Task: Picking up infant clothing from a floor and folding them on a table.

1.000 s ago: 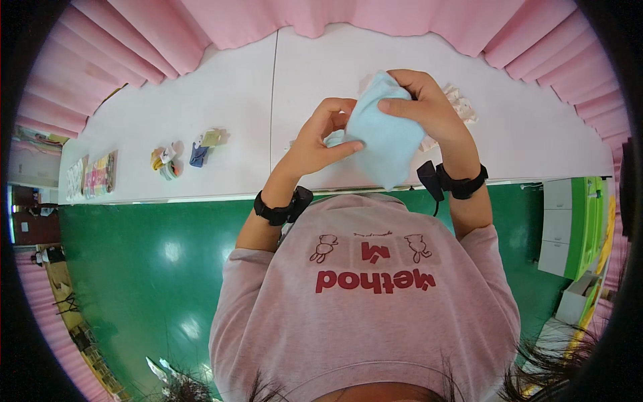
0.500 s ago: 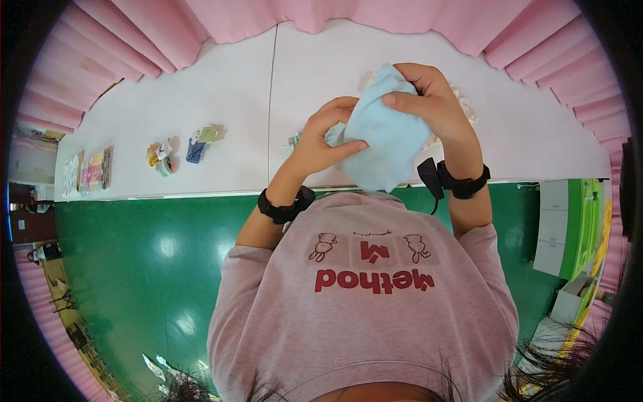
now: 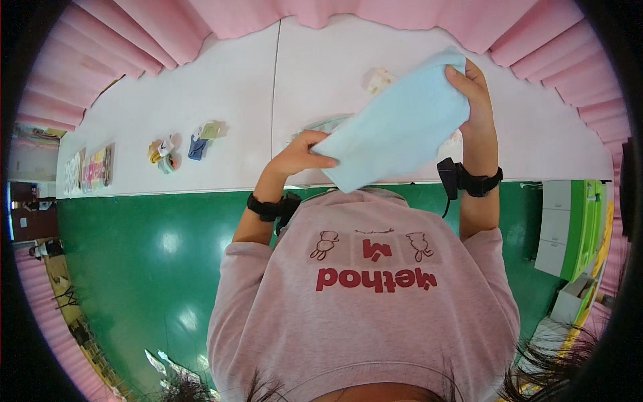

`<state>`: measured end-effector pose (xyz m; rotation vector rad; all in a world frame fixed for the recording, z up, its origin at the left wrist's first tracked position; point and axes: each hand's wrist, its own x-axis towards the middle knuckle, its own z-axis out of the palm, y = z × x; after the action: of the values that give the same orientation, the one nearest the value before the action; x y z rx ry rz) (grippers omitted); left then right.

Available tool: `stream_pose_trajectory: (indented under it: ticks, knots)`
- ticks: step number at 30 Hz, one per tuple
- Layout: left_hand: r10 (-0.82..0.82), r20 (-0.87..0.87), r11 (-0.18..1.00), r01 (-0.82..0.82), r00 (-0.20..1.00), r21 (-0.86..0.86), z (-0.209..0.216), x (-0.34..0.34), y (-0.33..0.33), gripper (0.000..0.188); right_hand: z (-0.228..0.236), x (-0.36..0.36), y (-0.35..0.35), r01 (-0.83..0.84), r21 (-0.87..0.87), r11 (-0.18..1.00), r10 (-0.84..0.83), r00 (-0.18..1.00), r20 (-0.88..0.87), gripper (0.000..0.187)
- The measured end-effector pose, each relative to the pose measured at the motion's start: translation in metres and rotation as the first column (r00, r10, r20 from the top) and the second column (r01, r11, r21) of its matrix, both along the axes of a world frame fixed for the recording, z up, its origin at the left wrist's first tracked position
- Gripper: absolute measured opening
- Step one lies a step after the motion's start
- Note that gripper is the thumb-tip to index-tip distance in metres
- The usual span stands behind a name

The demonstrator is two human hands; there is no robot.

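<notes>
A light blue cloth (image 3: 398, 120) is stretched on a slant between my hands, above the near part of the white table. My left hand (image 3: 301, 154) pinches its lower left corner, thumb on top. My right hand (image 3: 474, 94) grips the upper right end, where the edge bunches a little. Behind the cloth, a small pale patterned bundle (image 3: 380, 80) lies on the table. Part of a green and white cloth item (image 3: 325, 124) shows beyond my left hand. The cloth hides most of whatever lies below it.
On the left of the table (image 3: 228, 80) sit a blue and green bundle (image 3: 201, 141), a multicoloured bundle (image 3: 164, 153) and folded patterned cloths (image 3: 96, 169). Pink curtain (image 3: 455, 20) hangs along the far edge. A green and white cabinet (image 3: 569, 228) stands at right on the green floor.
My hands have moved apart, the left one down and leftward, the right one rightward. The blue cloth, gathered before, is now spread out long between them, uncovering the pale bundle.
</notes>
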<state>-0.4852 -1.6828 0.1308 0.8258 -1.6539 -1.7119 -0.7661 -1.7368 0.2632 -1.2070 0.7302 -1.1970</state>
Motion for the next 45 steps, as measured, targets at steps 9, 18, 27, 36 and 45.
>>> stream_pose_trajectory:
  ticks: [9, 18, 27, 36, 45]
  knots:
    - [0.624, -0.142, 0.757, -0.551, 0.768, 0.351, -0.008, 0.001, -0.003, 0.02, -0.086, -0.011, -0.025, 0.196, -0.033, 0.98, -0.182, 0.821, -0.541, 0.021]
    - [0.497, -0.091, 0.867, -0.49, 0.863, 0.089, 0.008, -0.033, -0.01, 0.034, -0.084, 0.084, 0.014, -0.231, 0.177, 0.957, 0.289, 0.828, -0.481, 0.028]
    - [0.546, 0.042, 0.838, -0.544, 0.837, -0.05, 0.013, -0.034, -0.006, 0.055, -0.082, 0.067, 0.018, -0.591, 0.076, 0.803, 0.562, 0.707, -0.43, 0.044]
    - [0.674, -0.024, 0.699, -0.627, 0.739, 0.344, -0.025, -0.013, -0.005, 0.066, -0.095, 0.022, 0.0, -0.22, -0.012, 0.976, 0.184, 0.846, -0.501, 0.027]
    - [0.646, 0.393, 0.753, -0.633, 0.655, -0.181, -0.041, 0.001, 0.002, 0.061, -0.126, -0.009, 0.01, -0.167, 0.116, 0.979, 0.201, 0.88, -0.43, 0.023]
